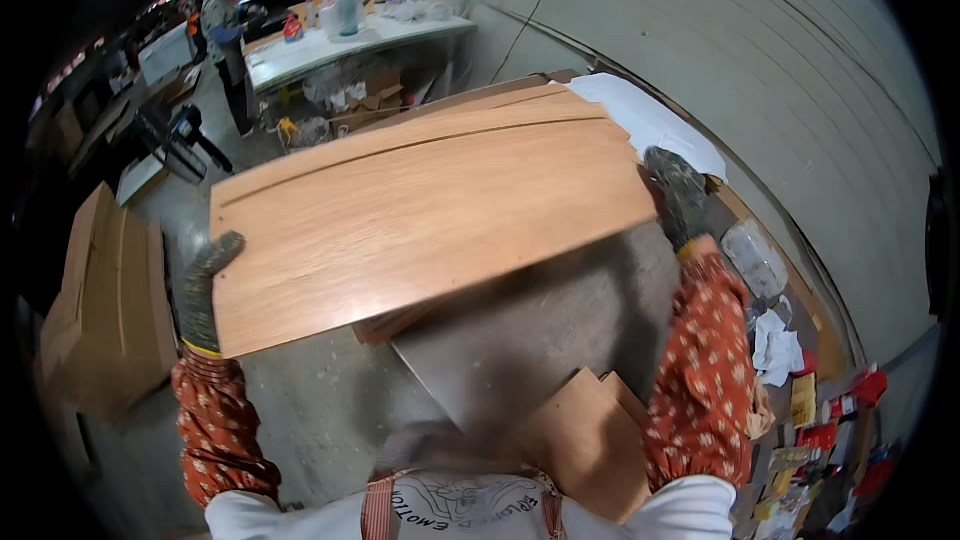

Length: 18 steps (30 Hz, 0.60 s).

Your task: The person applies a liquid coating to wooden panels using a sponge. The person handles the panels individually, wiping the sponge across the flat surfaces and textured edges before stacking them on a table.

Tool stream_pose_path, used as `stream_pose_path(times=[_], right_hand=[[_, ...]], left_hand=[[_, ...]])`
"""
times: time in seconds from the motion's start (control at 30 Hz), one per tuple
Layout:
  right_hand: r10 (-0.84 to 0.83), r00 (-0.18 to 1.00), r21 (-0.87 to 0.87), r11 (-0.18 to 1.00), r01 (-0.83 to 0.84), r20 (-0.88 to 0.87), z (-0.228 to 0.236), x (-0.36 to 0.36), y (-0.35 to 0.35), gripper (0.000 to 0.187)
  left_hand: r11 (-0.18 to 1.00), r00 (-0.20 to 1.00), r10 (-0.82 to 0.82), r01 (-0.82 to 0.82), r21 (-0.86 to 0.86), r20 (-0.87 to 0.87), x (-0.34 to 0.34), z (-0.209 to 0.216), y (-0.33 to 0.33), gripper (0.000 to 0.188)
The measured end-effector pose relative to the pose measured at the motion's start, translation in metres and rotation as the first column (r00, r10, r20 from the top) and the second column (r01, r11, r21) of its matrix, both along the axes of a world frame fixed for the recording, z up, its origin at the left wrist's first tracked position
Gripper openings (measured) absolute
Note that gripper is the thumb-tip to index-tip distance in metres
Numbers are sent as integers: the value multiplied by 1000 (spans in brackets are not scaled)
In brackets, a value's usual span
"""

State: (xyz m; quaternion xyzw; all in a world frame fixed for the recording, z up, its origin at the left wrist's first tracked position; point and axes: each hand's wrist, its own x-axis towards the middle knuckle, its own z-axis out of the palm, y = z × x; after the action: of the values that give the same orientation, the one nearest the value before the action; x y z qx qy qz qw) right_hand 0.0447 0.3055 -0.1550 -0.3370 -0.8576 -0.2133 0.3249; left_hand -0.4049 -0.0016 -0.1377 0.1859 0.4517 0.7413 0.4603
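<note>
Nearest you lay smaller wooden boards (pixel 590 440) on the grey table (pixel 540 330) below your chest. Above them you held a large wooden panel (pixel 420 210) flat in the air, one end in each gloved hand: your left hand (pixel 205 290) was closed on its near left corner, your right hand (pixel 675 190) closed on its right edge. Stacked cardboard boxes (pixel 105 310) stood on the floor to your left. Beyond the panel lay a white sheet (pixel 655 120), and farther off a person (pixel 228 35) stood beside a cluttered white table (pixel 340 40).
</note>
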Motion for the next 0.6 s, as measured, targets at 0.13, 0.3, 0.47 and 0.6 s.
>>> stream_pose_path(times=[0.13,0.3,0.47,0.6], right_hand=[[-341,919,-502,841,204,-199,-37,-55,12,37],[-578,279,-616,541,-572,-767,-15,-105,-8,55],[-199,979,-325,923,204,48,-36,-99,8,47],[-159,987,-421,897,137,-18,-41,-158,-50,48]], left_hand=[[952,336,305,-97,290,-891,-43,-73,10,34],[966,727,171,9,257,-665,-29,-79,32,27],[897,-91,423,-94,431,-901,-20,-96,62,30],[891,313,454,-138,433,-834,-29,-142,91,37]])
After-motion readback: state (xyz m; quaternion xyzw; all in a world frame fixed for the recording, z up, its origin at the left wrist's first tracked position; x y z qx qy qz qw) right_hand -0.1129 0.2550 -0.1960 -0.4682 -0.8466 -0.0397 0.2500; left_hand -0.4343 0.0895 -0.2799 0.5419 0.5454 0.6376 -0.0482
